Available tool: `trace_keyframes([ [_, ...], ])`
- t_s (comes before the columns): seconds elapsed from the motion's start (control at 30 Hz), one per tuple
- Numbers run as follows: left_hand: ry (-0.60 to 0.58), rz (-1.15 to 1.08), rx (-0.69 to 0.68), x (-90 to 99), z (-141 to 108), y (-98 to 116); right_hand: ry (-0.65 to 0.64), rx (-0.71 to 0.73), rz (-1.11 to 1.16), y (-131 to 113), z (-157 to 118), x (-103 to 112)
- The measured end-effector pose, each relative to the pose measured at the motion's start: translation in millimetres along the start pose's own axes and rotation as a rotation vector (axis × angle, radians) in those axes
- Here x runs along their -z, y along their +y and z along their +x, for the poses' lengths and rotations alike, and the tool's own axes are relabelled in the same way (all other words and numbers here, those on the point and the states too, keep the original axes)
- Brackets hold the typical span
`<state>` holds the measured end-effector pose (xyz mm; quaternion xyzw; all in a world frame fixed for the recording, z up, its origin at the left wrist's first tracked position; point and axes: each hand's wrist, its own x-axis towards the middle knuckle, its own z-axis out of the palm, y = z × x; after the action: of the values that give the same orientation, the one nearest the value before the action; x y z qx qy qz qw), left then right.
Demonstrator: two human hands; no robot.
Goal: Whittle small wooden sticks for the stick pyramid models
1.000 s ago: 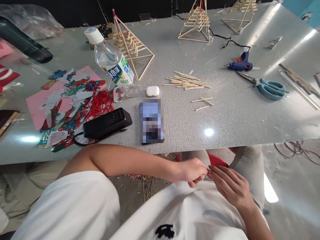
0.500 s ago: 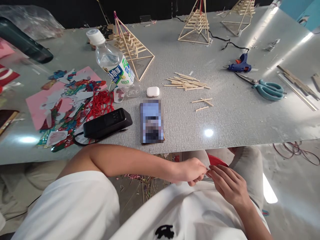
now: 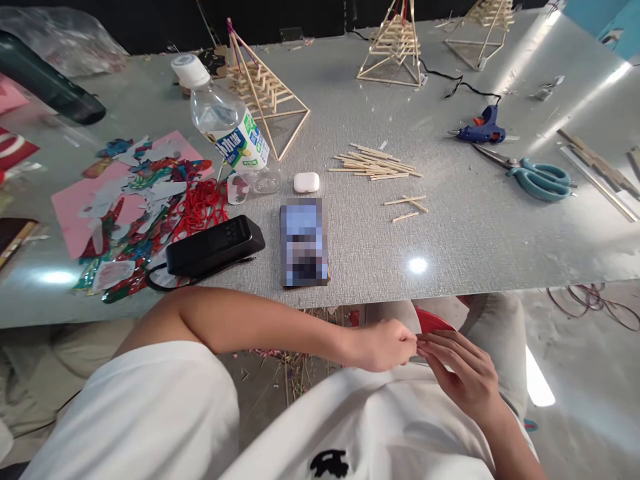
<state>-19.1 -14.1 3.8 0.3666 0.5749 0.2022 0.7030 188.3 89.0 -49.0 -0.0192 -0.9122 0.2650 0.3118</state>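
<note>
Over my lap, below the table's front edge, my left hand [image 3: 385,345] is closed with its fingers curled. My right hand [image 3: 461,369] meets it fingertip to fingertip, its fingers bent and pressed together. Whatever lies between the fingertips is too small and hidden to make out. Beyond the hands, thin wooden sticks [image 3: 375,163] lie in a loose pile on the table, with a few short sticks [image 3: 406,202] nearer to me. A phone [image 3: 304,243] with a blurred screen lies left of them, below a white earbud case [image 3: 307,182].
Stick pyramids [image 3: 270,93] stand at the back beside a plastic bottle [image 3: 227,120]. A blue glue gun [image 3: 483,127] and teal-handled scissors [image 3: 540,180] lie at right. A black device [image 3: 213,247], red string [image 3: 200,212] and colourful scraps [image 3: 145,200] cover the left of the table [image 3: 480,247].
My left hand has turned slightly, its fingers now tucked more under. The right fingers have shifted a little, and the fingertips stay together. Things on the table look unmoved.
</note>
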Motion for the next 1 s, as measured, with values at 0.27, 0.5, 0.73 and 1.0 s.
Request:
trace_keyframes([
  [0.27, 0.037, 0.140, -0.074, 0.9, -5, 2, -0.034, -0.064, 0.008, 0, -3, -1],
  [0.5, 0.031, 0.097, -0.108, -0.3, -3, -1, -0.023, -0.094, -0.012, 0, -3, -1],
  [0.73, 0.026, 0.051, -0.124, 0.6, -3, -1, -0.005, -0.101, -0.091, 1, -5, 0],
  [1.0, 0.034, -0.027, -0.121, 2.7, -5, 2, 0.200, -0.279, -0.288, 10, -9, 1],
])
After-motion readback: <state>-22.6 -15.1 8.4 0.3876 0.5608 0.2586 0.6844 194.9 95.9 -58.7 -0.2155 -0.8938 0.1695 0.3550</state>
